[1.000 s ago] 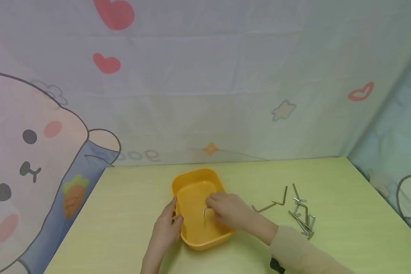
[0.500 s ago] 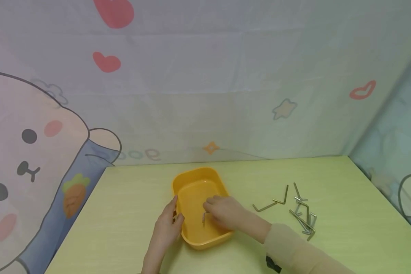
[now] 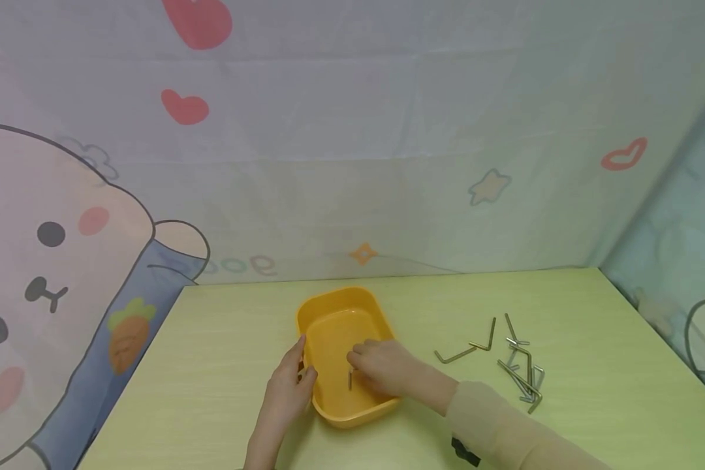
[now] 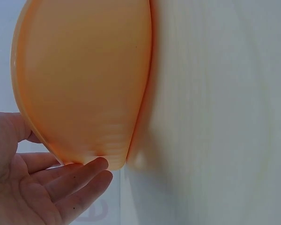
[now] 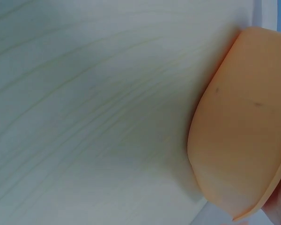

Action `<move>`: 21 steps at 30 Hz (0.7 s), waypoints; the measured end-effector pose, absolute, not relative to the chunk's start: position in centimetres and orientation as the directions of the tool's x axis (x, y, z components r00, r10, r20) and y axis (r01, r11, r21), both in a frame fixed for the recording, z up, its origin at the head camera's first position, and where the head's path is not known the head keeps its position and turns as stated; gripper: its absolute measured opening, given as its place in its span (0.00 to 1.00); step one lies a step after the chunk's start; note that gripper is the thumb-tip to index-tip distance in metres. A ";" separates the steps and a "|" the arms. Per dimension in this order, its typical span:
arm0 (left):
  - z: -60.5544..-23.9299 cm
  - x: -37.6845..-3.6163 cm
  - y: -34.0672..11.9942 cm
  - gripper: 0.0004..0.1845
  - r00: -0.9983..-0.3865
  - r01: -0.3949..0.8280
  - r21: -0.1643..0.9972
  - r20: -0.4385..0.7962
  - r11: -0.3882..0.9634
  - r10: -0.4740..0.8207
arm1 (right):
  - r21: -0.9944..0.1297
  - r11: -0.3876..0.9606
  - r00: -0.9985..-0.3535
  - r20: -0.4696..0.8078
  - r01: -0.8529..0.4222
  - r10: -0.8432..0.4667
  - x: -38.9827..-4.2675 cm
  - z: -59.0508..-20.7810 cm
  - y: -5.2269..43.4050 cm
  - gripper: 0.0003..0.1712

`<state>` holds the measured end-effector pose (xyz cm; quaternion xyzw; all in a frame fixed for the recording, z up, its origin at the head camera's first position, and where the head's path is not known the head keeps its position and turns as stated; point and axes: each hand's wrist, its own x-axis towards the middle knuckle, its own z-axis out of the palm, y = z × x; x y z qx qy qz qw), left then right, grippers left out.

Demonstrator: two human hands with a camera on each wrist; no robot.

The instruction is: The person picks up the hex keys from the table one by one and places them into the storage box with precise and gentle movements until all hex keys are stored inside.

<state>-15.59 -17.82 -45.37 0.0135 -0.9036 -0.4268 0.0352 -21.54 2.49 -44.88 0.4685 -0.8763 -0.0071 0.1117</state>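
Observation:
A yellow plastic tray stands on the table, its walls looking orange in both wrist views. At its left side my left hand holds the wall, with thumb and index finger at the rim; in the left wrist view other fingertips lie against the outer wall. My right hand reaches over the right rim and pinches a small L-shaped hex key inside the tray. The key's silver arm points down toward the tray floor; its other end is hidden by the fingers. The right wrist view shows mostly the outer wall.
Several loose hex keys lie in a tangle on the table's right, and two more hex keys lie nearer the tray. A printed cloth hangs behind the pale table.
My right hand has shifted slightly left and down within the tray, and the hex key has turned from slanted to nearly vertical. The left hand and tray have hardly moved.

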 end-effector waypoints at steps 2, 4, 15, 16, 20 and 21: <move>-45.4 -15.6 -17.8 0.31 -0.997 0.007 0.774 0.053 0.634 -0.053 | 0.112 0.567 -0.545 0.177 -0.816 -0.819 -21.6 -45.0 2.5 0.03; -45.4 -15.6 -17.8 0.31 -0.997 0.007 0.775 0.052 0.632 -0.052 | 0.113 0.572 -0.550 0.173 -0.813 -0.817 -21.6 -45.1 2.4 0.03; -45.3 -15.6 -17.7 0.31 -0.998 -0.001 0.770 0.044 0.638 -0.054 | 0.123 0.580 -0.553 0.198 -0.805 -0.810 -21.8 -45.4 2.5 0.09; -45.2 -15.6 -17.7 0.31 -0.998 -0.003 0.769 0.042 0.639 -0.055 | 0.125 0.582 -0.555 0.200 -0.803 -0.808 -21.8 -45.4 2.5 0.09; -45.2 -15.6 -17.7 0.32 -0.998 -0.003 0.768 0.041 0.641 -0.054 | 0.107 0.598 -0.569 0.213 -0.794 -0.794 -21.8 -45.3 2.6 0.10; -45.2 -15.6 -17.7 0.32 -0.998 -0.003 0.767 0.042 0.641 -0.054 | 0.099 0.602 -0.573 0.218 -0.792 -0.790 -21.8 -45.3 2.6 0.10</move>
